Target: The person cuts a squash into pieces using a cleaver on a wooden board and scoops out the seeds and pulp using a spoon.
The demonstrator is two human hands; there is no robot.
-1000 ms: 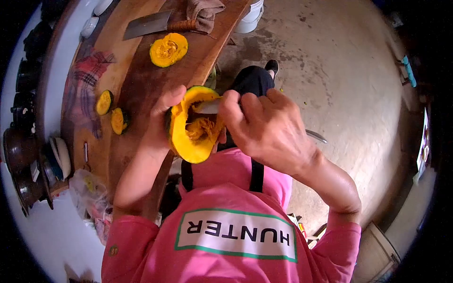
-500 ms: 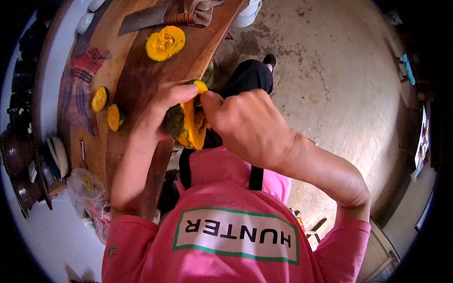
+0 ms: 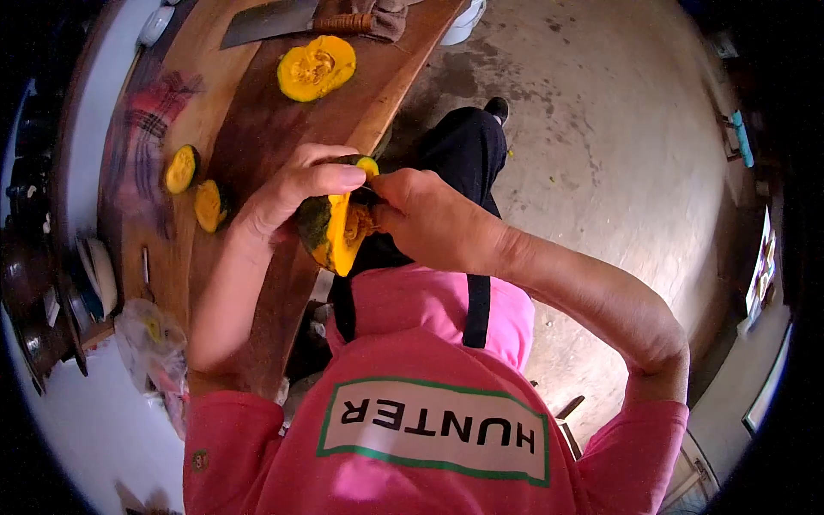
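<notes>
My left hand (image 3: 296, 190) grips a hollowed pumpkin piece (image 3: 341, 236) with dark green rind and orange flesh, its thumb across the top edge. Stringy pulp shows in the cavity. My right hand (image 3: 429, 219) is closed at the opening of that piece, fingers pinched; a thin dark edge shows by the fingertips, too small to name. Beyond them on the wooden table (image 3: 283, 137) lies a pumpkin half (image 3: 316, 69), cut face up with seeds inside. Two small pumpkin end pieces (image 3: 182, 169) rest to the left.
A cleaver (image 3: 270, 22) with a wrapped handle lies at the table's far end, beside a brown cloth (image 3: 390, 19). Plaid cloth (image 3: 159, 107) covers part of the left side. Near me are a plastic bag (image 3: 153, 335) and, beyond the table edge, a white bucket (image 3: 466, 21).
My right hand has drawn slightly back and turned at the cavity, uncovering more pulp. The pumpkin piece has tilted a little in my left hand. The view has shifted slightly.
</notes>
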